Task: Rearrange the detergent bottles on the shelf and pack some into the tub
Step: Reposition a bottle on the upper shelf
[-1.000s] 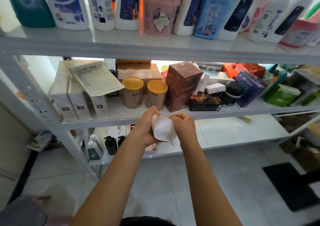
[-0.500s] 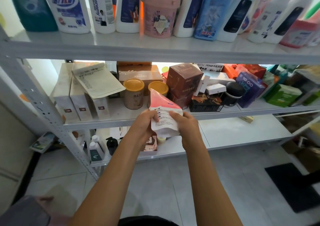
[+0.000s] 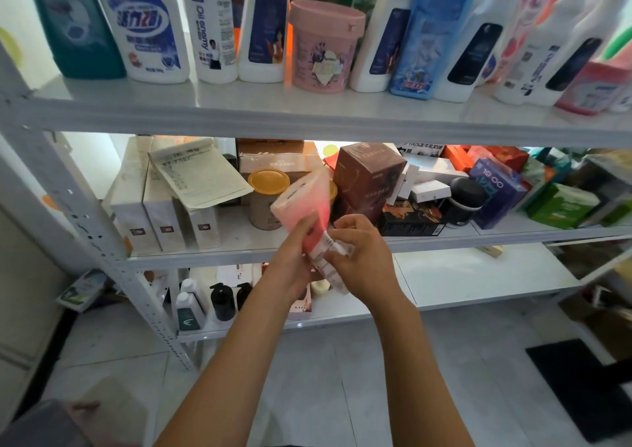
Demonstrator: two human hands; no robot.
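Observation:
A pink and white refill pouch [image 3: 305, 203] is tilted up to the left in front of the middle shelf. My left hand [image 3: 294, 258] grips its lower left side. My right hand [image 3: 360, 258] pinches its lower right edge. On the top shelf [image 3: 307, 115] stand several detergent bottles: a teal one [image 3: 73, 22], a white and blue one [image 3: 147, 26], a white "Oil enemy" bottle [image 3: 210, 26], a pink lidded tub [image 3: 325, 44] and a light blue bottle [image 3: 432, 32]. The pouch's base is hidden behind my hands.
The middle shelf holds white cartons [image 3: 154, 203] with a paper sheet [image 3: 195, 173], gold-lidded cans [image 3: 266, 197], a brown box [image 3: 367, 173] and a purple box [image 3: 496, 190]. Small black and white bottles [image 3: 205, 303] stand on the bottom shelf. A black mat [image 3: 581, 388] lies on the tiled floor.
The pouch has been turned and raised from a crumpled white shape to a pink pouch tilted up left. Both hands rose slightly and the view shifted closer to the shelf.

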